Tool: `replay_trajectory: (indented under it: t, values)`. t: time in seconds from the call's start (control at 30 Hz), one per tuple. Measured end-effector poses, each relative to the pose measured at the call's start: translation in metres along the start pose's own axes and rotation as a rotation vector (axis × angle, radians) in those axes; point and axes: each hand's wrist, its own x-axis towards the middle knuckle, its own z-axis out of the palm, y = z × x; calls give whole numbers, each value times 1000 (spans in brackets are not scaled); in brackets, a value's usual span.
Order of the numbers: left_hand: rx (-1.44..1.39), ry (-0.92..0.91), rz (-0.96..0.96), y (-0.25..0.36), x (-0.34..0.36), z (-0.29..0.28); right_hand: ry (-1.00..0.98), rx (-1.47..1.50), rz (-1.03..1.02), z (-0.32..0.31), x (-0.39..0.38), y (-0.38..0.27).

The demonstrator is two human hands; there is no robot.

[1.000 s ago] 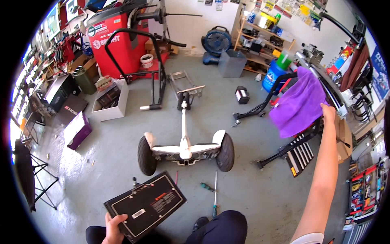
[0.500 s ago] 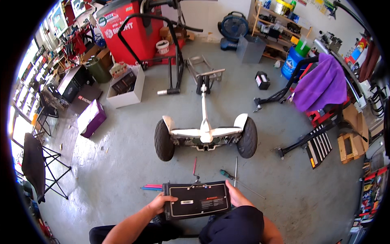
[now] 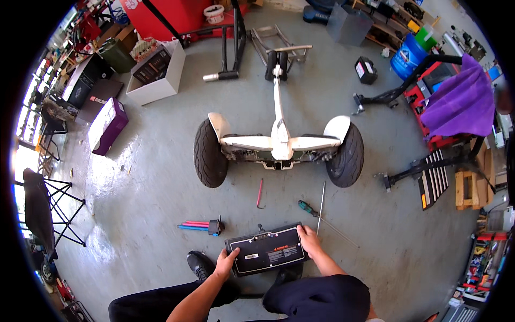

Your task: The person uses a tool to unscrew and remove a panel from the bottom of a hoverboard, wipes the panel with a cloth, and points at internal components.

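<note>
My left hand [image 3: 225, 260] grips the left end of a flat black rectangular pack [image 3: 273, 255] with a warning label, and my right hand [image 3: 308, 239] holds its right end. Ahead stands a white two-wheeled self-balancing scooter [image 3: 280, 141] with its underside mechanism partly visible between black tyres. On the floor between them lie a red hex key [image 3: 259, 193], a green-handled screwdriver [image 3: 307, 208], a long metal shaft [image 3: 322, 199] and, left of the pack, a holder of coloured hex keys [image 3: 213, 227].
A purple cloth [image 3: 458, 102] hangs over a black stand at right, near a blue bucket [image 3: 402, 59]. A white box [image 3: 161, 86], a purple box [image 3: 109, 126] and a folding chair [image 3: 37, 209] are at left. A small black block [image 3: 366, 70] sits behind the scooter.
My right hand has left the purple cloth, which stays on the stand, and has taken the pack's right end. The pack is now level, farther right. The view tilts more toward the floor.
</note>
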Motion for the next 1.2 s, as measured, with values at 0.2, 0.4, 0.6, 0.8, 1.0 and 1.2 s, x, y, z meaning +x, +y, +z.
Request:
replay_trajectory:
  t: [0.2,0.4,0.6,0.8,1.0,1.2]
  values:
    - [239,5,5,24,8,-8,-43,-133,-67,-20,0,-22]
    - [353,-106,-231,48,0,-3,-89,-253,10,-33,-22,14]
    - [416,-125,-382,16,3,-19,-132,-233,94,-27,-49,30]
    - [395,-99,-410,20,4,-10,-66,-183,114,-16,-33,63]
    - [65,-262,-593,26,8,-13,-120,-192,170,-25,-17,58]
    - [-15,-153,-503,56,-16,-3,-197,-668,-217,-33,-8,-53]
